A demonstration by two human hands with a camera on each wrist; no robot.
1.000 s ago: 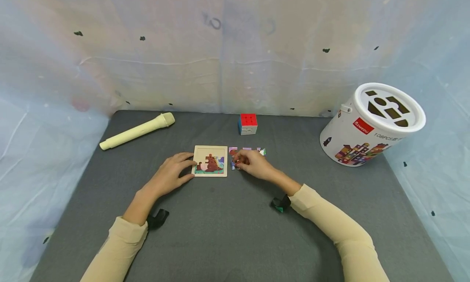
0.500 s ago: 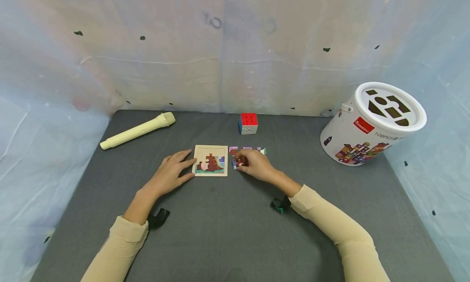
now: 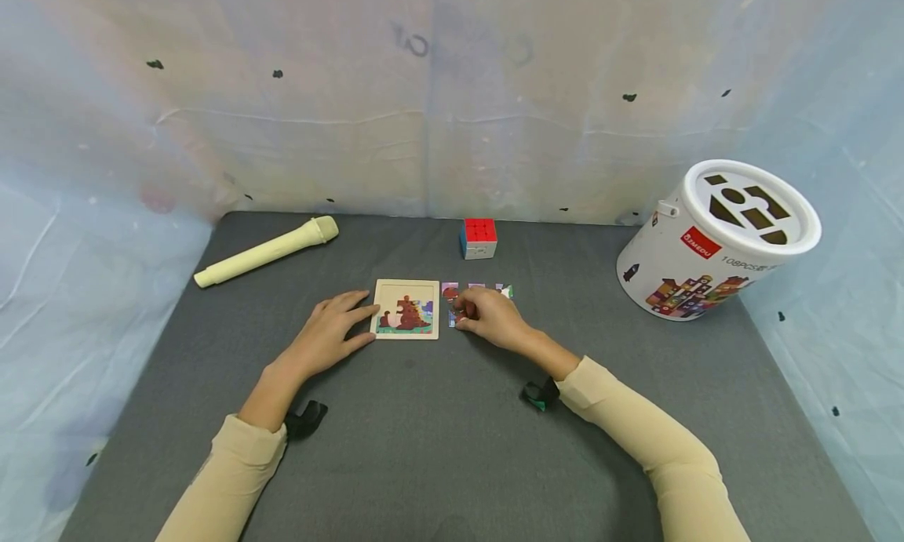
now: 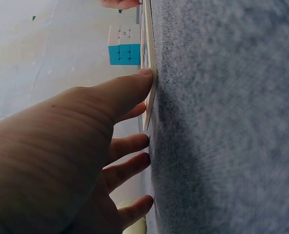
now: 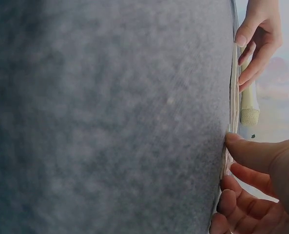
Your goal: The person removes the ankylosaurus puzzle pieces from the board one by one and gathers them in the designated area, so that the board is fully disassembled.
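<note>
At wooden jigsaw tray (image 3: pixel 406 336), spread left hand (image 3: pixel 328 330); apparently selecting puzzle pieces (image 3: pixel 450 291) with right hand (image 3: pixel 496 319), pinch indeterminable; next, probably, lifting.

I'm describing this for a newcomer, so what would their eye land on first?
Probably the big white bucket at the right of the table. After that, perhaps the bright red-topped cube near the back, then the puzzle board in the middle, between the left hand and the right hand.

Pale wrinkled sheeting (image 3: pixel 530 165), dark grey tabletop (image 3: pixel 410 463)
</note>
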